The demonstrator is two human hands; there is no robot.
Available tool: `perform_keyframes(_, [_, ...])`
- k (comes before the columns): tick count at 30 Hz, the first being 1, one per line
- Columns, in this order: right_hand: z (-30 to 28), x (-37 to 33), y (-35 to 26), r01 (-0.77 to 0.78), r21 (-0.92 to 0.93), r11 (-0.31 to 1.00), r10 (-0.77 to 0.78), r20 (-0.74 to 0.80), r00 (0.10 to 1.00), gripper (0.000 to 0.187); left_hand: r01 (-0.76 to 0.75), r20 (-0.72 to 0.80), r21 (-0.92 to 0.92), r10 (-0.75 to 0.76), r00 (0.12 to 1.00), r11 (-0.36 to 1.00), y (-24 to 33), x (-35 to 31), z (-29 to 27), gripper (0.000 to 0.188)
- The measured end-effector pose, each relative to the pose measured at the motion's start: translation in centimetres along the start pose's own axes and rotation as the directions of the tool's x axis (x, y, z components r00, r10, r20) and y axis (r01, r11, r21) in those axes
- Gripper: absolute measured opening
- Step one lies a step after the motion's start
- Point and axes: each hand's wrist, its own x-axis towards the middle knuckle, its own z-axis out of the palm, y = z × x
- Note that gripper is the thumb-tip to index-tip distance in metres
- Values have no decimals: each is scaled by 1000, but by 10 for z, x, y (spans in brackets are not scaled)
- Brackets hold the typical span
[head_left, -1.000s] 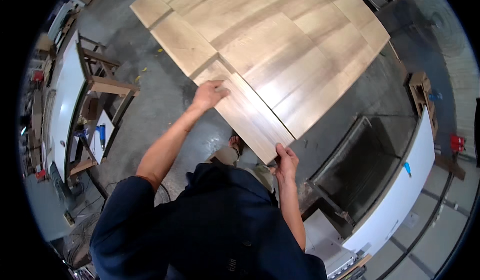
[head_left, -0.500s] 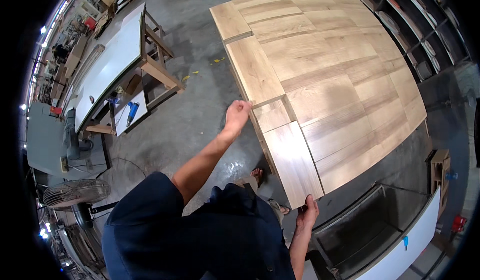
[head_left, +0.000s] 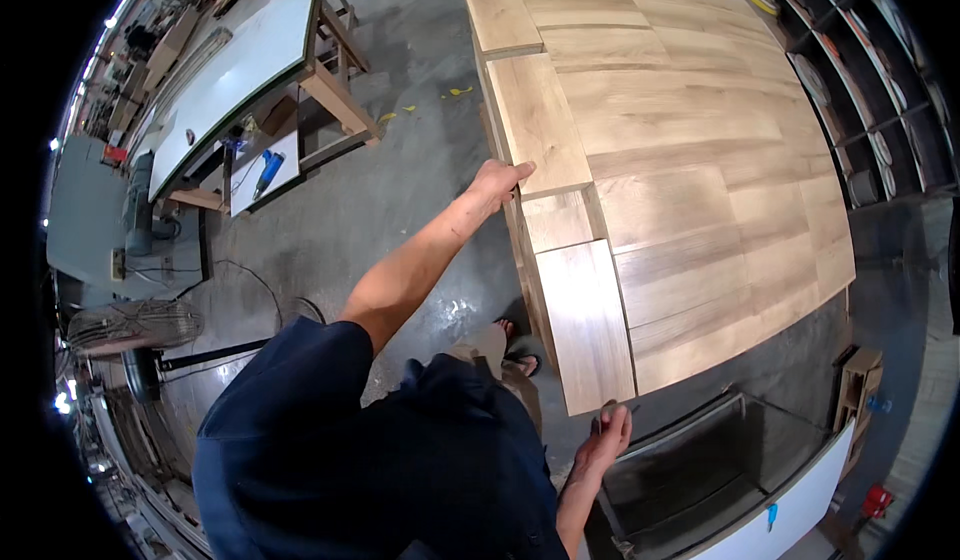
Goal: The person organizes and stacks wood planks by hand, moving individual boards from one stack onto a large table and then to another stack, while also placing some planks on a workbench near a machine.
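Board is edge-gripped by the left hand; the right hand is curled, its hold unclear.

The left arm is stretched forward and toward the right, bare below the short sleeve. Its wrist looks nearly straight. The left hand has the thumb pointing to the right, while the other fingers are mostly hidden. The right forearm rises from the lower edge, nearer to the body. The right hand has bent fingers; whether their tips meet the thumb is not clear.
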Motion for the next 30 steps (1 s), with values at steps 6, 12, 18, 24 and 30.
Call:
perform_keyframes(6, [54, -67, -64, 530, -291, 796, -543, 41, 839, 47, -237, -82, 36, 239, 968, 971, 29, 23, -40, 52])
perform_keyframes(12, [169, -100, -74, 469, -133, 873, -380, 420, 825, 39, -441, -66, -146, 436, 897, 886, 82, 96, -100, 55])
perform_keyframes(18, [320, -78, -31, 125, 37, 991, -129, 416, 900, 54, -406, 300, -78, 409, 862, 911, 103, 139, -128, 45])
perform_keyframes(24, [394, -44, 4, 75, 68, 995, -90, 254, 963, 65, -344, 580, 57, 249, 775, 937, 114, 173, -144, 35])
perform_keyframes(30, [408, -41, 13, 21, 89, 996, -33, 127, 991, 12, -369, 611, 200, 179, 772, 908, 130, 170, -140, 28])
